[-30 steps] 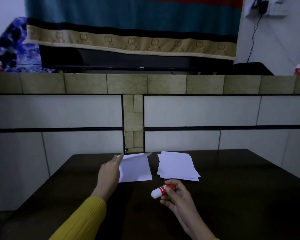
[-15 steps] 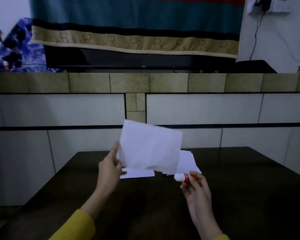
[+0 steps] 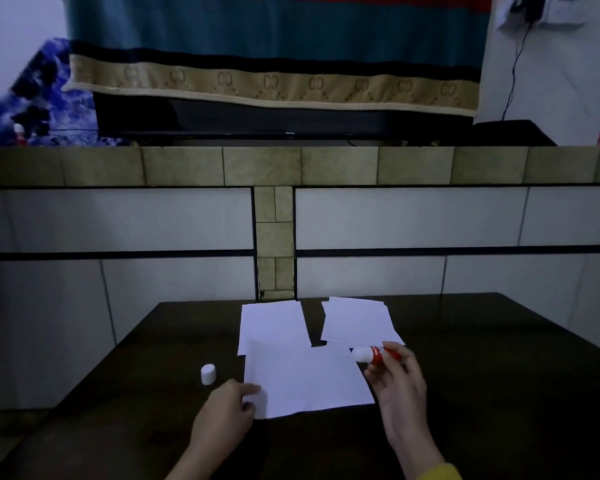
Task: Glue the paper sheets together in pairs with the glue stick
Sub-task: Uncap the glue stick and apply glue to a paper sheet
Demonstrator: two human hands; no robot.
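Observation:
One white paper sheet [image 3: 309, 379] lies flat on the dark table [image 3: 499, 393] in front of me. My left hand [image 3: 227, 415] rests on its near left corner, fingers pressing the sheet down. My right hand [image 3: 397, 386] holds the red and white glue stick [image 3: 374, 353] at the sheet's right edge, its white end pointing left. The stick's white cap [image 3: 208, 374] stands on the table left of the sheet. Behind lie a left pile of paper [image 3: 271, 323] and a right pile of paper [image 3: 357, 322].
The table's far edge meets a tiled wall [image 3: 274, 237] with a ledge carrying a dark screen under a patterned cloth [image 3: 274, 81]. Bare dark tabletop stretches to the right and toward me.
The sheet my left hand held up in the air now lies flat on the table. The white cap now stands on the table. The right hand with the stick shifted right.

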